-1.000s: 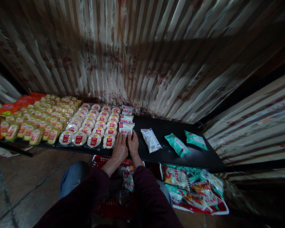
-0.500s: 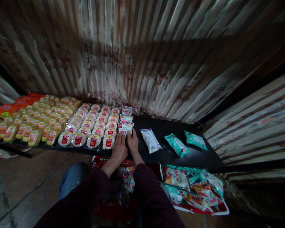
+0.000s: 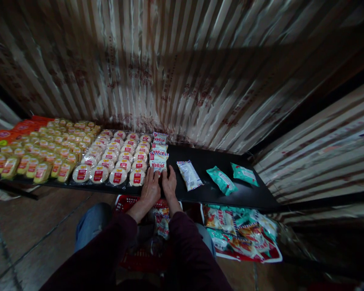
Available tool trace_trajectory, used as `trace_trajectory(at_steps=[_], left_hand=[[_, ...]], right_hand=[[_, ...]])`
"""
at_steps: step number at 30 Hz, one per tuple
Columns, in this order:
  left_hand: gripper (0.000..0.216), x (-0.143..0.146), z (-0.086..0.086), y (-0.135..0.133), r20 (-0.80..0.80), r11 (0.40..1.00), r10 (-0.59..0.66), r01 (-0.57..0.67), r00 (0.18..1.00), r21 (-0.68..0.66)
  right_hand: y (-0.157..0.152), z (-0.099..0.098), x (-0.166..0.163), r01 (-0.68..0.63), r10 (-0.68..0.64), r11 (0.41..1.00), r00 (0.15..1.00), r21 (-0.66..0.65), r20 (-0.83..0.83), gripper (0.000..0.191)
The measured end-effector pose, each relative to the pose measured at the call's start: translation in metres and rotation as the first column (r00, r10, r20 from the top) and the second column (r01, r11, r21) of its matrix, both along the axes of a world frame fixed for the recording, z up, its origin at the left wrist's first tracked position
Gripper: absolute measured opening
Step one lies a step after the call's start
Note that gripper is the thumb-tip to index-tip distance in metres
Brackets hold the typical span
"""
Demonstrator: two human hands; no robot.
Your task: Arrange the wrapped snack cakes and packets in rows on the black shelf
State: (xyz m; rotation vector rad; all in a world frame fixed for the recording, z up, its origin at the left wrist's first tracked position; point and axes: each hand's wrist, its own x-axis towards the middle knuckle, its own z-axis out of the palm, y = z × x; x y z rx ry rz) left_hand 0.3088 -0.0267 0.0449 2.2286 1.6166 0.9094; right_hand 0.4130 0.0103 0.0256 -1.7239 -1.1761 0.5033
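Observation:
Both hands are at the near end of a column of white snack packets with red print and striped edges. My left hand (image 3: 151, 188) has its fingers stretched forward against the lower edge of the front snack packet (image 3: 158, 161). Beside it, my right hand (image 3: 170, 184) is open, its thumb by the packet's lower right corner and its fingers along the right side. The packet leans on others behind it; its lower edge is partly hidden by the fingers. Left of the column are rows of round white wrapped cakes (image 3: 118, 176). To the right lies a loose white packet (image 3: 189, 175).
Yellow wrapped cakes (image 3: 42, 172) and orange bags (image 3: 26, 125) fill the left of the black shelf (image 3: 182, 151). Two green packets (image 3: 222, 180) lie toward its right end. Below are a red basket (image 3: 121, 198) and a second basket (image 3: 277, 258) with packets. A striped curtain (image 3: 176, 81) hangs behind.
The view has shifted slightly, so the shelf appears a little higher and further left. The right fingers look slightly farther from the front packet; the packets keep their arrangement.

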Motion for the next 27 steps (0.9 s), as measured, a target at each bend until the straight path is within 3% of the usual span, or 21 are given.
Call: trace_trajectory(at_steps=[12,19,24,27], left_hand=[[0.058,-0.006,-0.01,-0.039,-0.053,0.997,-0.078,0.079,0.996,0.015],[0.067,-0.01,-0.023,-0.074,-0.078,0.974,-0.212,0.204,0.974,-0.098],[0.067,-0.019,-0.041,-0.102,-0.062,0.947,-0.278,0.263,0.958,-0.185],[0.057,-0.029,-0.062,-0.118,-0.067,0.91,-0.247,0.208,0.967,-0.359]], right_hand=[[-0.047,0.0,-0.009,0.03,-0.031,0.999,0.999,0.035,0.039,0.049],[-0.08,0.0,-0.018,-0.028,0.02,0.995,0.996,0.092,0.091,0.043],[-0.117,-0.021,-0.025,-0.059,0.022,0.979,0.982,0.194,0.186,0.038],[-0.149,-0.047,-0.027,-0.112,0.069,0.979,0.969,0.172,0.239,0.036]])
